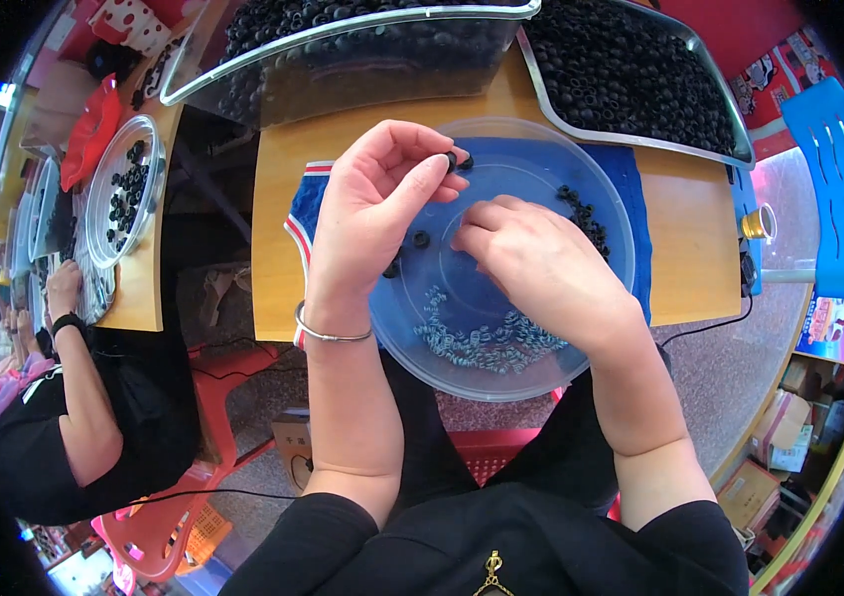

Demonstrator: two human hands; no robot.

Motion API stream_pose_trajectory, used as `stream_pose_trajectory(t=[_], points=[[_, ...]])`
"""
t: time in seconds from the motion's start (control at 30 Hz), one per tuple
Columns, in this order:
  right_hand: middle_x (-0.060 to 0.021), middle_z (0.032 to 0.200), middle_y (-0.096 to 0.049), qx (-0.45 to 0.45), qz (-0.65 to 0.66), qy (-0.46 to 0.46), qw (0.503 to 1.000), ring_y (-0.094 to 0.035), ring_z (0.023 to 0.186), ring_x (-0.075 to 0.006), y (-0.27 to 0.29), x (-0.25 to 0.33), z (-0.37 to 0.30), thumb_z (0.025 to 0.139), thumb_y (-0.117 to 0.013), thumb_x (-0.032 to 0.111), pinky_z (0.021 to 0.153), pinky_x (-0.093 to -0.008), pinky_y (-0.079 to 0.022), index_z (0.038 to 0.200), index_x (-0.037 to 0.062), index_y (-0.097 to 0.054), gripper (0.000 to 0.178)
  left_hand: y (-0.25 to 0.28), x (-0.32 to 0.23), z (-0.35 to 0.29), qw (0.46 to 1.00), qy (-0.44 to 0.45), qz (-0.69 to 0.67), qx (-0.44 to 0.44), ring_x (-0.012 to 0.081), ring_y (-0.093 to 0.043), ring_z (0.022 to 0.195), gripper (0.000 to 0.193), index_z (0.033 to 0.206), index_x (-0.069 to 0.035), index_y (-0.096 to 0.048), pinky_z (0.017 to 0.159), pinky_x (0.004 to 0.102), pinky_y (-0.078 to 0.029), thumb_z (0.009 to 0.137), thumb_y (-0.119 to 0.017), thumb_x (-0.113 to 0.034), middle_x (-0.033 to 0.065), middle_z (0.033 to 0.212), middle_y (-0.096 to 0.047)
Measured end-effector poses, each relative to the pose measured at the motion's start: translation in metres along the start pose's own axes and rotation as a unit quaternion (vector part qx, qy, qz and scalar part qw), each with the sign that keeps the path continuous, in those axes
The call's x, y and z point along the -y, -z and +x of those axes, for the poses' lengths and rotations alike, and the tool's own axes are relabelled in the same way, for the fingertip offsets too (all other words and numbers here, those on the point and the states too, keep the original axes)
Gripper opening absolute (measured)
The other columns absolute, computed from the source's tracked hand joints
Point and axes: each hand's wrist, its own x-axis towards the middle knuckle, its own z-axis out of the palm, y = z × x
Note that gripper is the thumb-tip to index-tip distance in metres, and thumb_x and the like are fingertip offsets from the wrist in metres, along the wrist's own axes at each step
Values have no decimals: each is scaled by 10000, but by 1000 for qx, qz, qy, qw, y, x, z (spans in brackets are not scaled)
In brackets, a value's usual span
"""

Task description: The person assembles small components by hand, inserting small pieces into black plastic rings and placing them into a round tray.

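Left hand (372,194) has a small black part (451,162) in a narrow thumb-and-finger pinch, above the far left of the round plastic tray (541,179); a second dark bit sits at the fingertips, can't tell if gripped. Right hand (541,248) is bunched low over the tray; fingertips face away, can't tell if it holds anything. Risks: pinch is on the very tips, so a slip drops the part. Tray's near rim overhangs the table (685,228) above the lap, so a forearm leaning there could tip it. Containers: tray has pale coiled bits (492,345) nearer the body than the right hand, a black cluster (584,219) beyond its knuckles. Past the left hand, clear tub (372,87) of black parts; past the right, metal-rimmed bin (640,142), same stuff, heaped.
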Motion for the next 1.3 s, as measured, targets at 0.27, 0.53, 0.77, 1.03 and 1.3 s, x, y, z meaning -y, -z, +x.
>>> stream_pose_trajectory(t=[0.27, 0.53, 0.77, 1.03, 1.3], points=[[-130, 861, -604, 8, -15, -43, 999, -623, 840, -299, 8, -2, -4, 720, -633, 26, 776, -389, -516, 888, 23, -652, 169, 3, 2, -1, 998, 29, 1, 48, 152, -678, 895, 174, 1082, 32, -593, 812, 249, -553, 922, -609, -34, 106, 998, -667], [-145, 821, -624, -195, 181, -18, 964, -648, 780, -308, 33, -18, 3, 829, -636, 48, 678, -379, -508, 879, 14, -614, 64, 2, -2, -2, 996, 44, -40, 62, 162, -681, 890, 172, 1087, 31, -603, 807, 260, -560, 929, -603, -36, 113, 1014, -671], [-112, 798, -622, -248, 180, 7, 952, -635, 715, -287, 24, -11, 6, 769, -716, 48, 626, -355, -502, 872, 32, -613, 147, 3, 0, -2, 996, 43, -47, 68, 136, -669, 897, 160, 1063, 18, -612, 799, 260, -567, 912, -631, -33, 90, 1015, -673], [-72, 794, -631, -243, 142, 3, 959, -614, 655, -163, 25, -14, 5, 748, -766, 26, 562, -250, -487, 856, 10, -647, 161, 4, 3, -2, 989, 52, -72, 120, 124, -665, 902, 173, 1071, 15, -611, 802, 254, -572, 907, -643, -31, 87, 1029, -667], [-153, 814, -654, -155, 3, -130, 979, -654, 770, -332, 45, -33, -17, 803, -674, 80, 706, -414, -513, 860, 22, -628, 93, 1, -1, -1, 995, 55, -43, 73, 143, -679, 863, 191, 1069, 10, -614, 794, 246, -558, 893, -663, -45, 110, 1011, -683]])
